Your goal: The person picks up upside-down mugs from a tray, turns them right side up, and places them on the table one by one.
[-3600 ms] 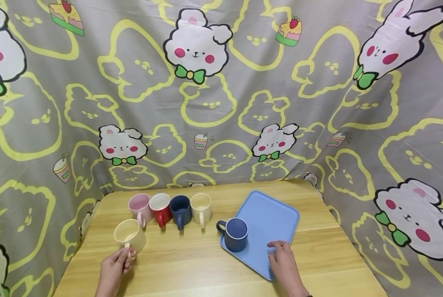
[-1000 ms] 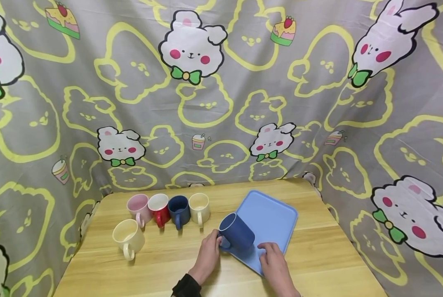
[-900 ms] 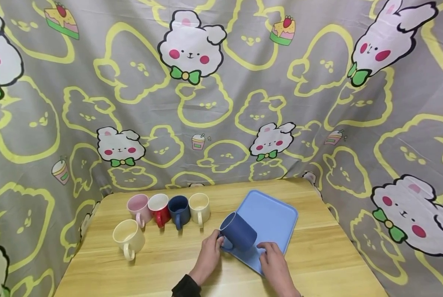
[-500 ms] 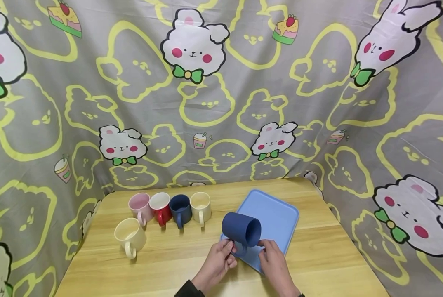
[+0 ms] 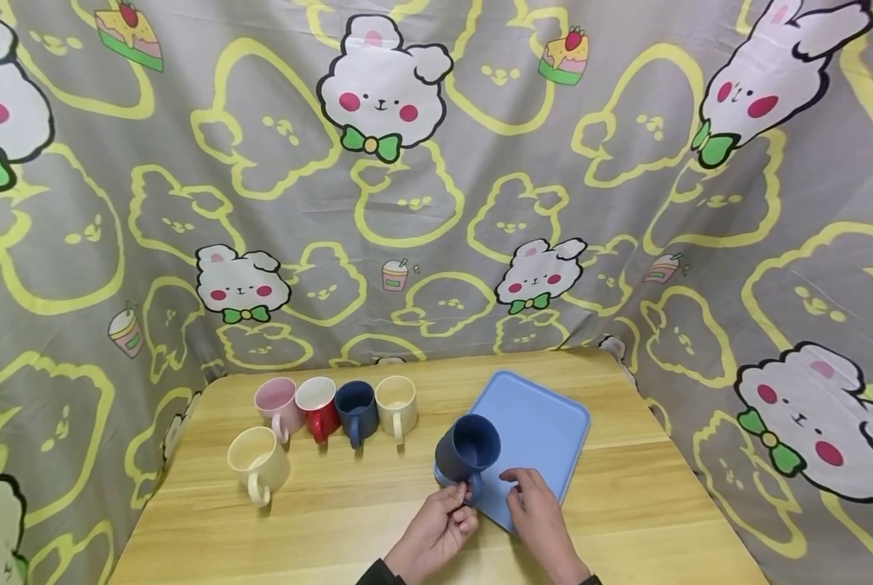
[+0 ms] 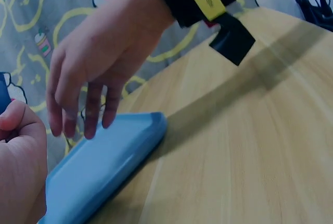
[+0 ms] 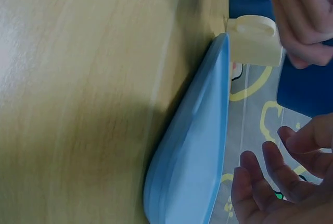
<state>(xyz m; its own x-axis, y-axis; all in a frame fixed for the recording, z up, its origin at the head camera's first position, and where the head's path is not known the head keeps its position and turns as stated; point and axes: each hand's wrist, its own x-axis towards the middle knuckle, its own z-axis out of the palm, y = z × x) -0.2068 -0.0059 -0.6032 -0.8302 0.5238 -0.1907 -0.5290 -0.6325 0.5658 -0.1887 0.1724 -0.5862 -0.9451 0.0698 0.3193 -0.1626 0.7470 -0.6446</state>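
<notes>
My left hand (image 5: 436,528) pinches the handle of a dark blue mug (image 5: 449,457) above the near left part of a light blue tray (image 5: 535,426). The mug's mouth tips toward the head camera, and its handle points down at me. Over the tray's near edge, my right hand (image 5: 542,524) hovers beside the mug, fingers loosely bent around nothing. In the right wrist view a gap separates the right hand (image 7: 286,182) from the mug (image 7: 302,88). The left wrist view shows the tray (image 6: 104,156) beneath the right hand's fingers.
Along the back left stand a pink mug (image 5: 275,398), a red mug (image 5: 319,418), another dark blue mug (image 5: 356,414) and a cream mug (image 5: 396,402). A second cream mug (image 5: 257,463) is nearer, on the left. Patterned cloth (image 5: 422,203) surrounds the wooden table (image 5: 334,520).
My left hand let go of the near cream mug's handle and took the dark blue mug from the tray. It turned that mug over, mouth now up. The right hand shifted slightly left.
</notes>
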